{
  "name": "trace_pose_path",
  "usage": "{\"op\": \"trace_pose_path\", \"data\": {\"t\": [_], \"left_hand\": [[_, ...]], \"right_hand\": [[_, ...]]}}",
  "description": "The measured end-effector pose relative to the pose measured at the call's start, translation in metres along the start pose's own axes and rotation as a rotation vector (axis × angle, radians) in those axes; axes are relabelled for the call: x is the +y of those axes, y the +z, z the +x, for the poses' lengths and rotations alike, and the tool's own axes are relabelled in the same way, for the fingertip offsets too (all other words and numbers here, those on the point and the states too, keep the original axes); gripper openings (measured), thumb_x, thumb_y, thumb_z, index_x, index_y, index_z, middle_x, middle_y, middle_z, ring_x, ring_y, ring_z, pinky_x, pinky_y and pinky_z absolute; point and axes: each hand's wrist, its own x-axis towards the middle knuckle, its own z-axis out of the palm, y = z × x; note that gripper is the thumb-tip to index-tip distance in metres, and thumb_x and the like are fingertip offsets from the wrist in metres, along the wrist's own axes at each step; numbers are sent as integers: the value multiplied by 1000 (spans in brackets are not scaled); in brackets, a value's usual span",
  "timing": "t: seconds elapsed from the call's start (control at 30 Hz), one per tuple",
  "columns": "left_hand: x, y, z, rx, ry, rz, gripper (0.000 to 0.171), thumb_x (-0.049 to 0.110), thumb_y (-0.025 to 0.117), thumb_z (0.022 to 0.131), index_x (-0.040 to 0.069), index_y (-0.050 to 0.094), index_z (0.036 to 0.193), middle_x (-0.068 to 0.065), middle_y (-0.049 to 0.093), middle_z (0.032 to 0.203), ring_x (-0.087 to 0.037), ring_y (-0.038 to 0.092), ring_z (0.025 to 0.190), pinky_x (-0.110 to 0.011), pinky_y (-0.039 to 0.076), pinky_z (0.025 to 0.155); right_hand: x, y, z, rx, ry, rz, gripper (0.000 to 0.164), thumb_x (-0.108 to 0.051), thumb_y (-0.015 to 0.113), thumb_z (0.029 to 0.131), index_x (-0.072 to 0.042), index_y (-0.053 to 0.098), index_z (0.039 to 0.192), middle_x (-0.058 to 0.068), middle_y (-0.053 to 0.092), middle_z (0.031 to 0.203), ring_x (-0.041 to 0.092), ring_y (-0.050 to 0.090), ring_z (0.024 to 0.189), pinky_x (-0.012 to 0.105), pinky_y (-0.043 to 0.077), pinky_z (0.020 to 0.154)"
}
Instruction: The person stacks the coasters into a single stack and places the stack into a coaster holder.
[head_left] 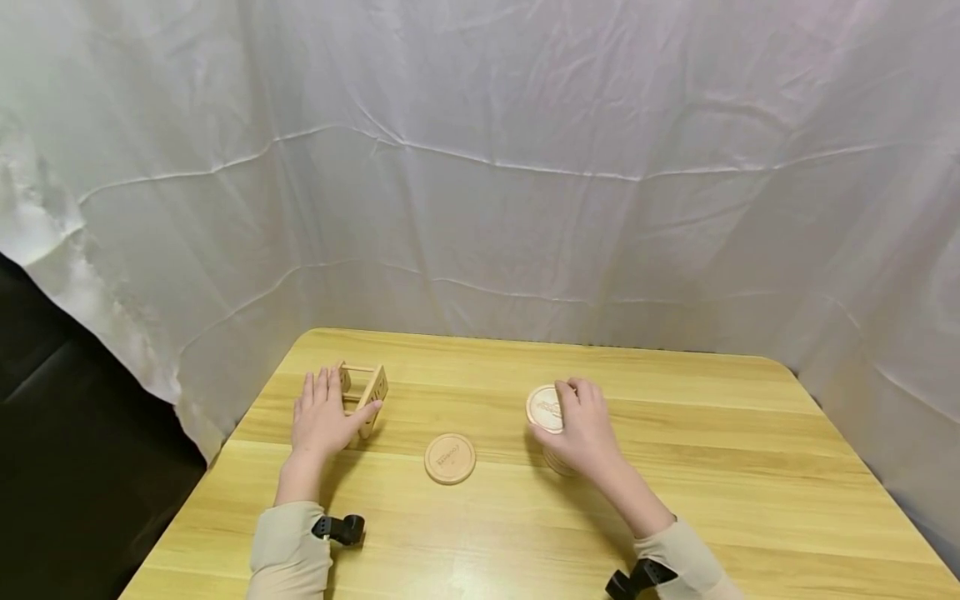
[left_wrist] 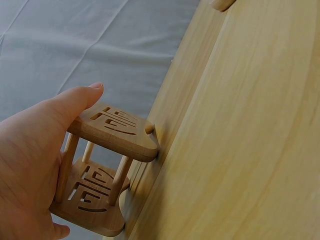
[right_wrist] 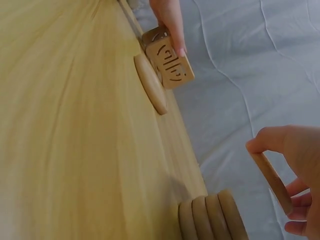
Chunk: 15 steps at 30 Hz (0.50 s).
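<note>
Two grips: right hand [head_left: 588,429] on a coaster [right_wrist: 272,182], left hand [head_left: 322,417] on a rack [left_wrist: 112,137]

Clock positions: head view, read from the loose coaster [head_left: 450,458]; 12 = far side of table.

Right hand, at 2 to 3 o'clock: partly closed. Thumb on one edge of the round wooden coaster, fingers curled at the opposite edge. Coaster pinched at 2 o'clock, brown marking facing up; text too small to read. Right wrist view shows it above the stack [right_wrist: 212,217] and apart from it, with faces roughly parallel.

Left hand, between 9 and 10 o'clock: spread across the rack, thumb over the outer face of one side panel, the other fingers at the opposite side. Grip firmness: cannot tell. Rack at 10 o'clock: wooden, two side panels with cut-out pattern, joined by round rods. Open space between the rods.

Outward: stack at 3 o'clock, partly under the right hand in the head view; four rims countable from the right wrist. Loose coaster flat on the wood-grain table [head_left: 480,533], between the rack and the stack, touching neither.

Further: sleeves light beige; black wrist device [head_left: 341,529] at 8 o'clock, a second black device [head_left: 637,579] at 4. Pale creased curtain [head_left: 480,225] beyond the table at 12. Black surface [head_left: 67,467] at 9, past the table edge.
</note>
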Motion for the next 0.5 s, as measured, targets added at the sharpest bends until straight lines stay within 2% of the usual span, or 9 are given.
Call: {"op": "trace_pose_path", "data": {"t": [0.5], "left_hand": [[2,-3,-1,-10,-2,5,108,70,48,89,0,-2,155,-25,-4,162,-45,-10,149,-68,2,118]], "right_hand": [[17,-9,-17,-18,17,-16,78,-41,82,70,6,56,126,24,53,120,40,46,115,55,39,99]]}}
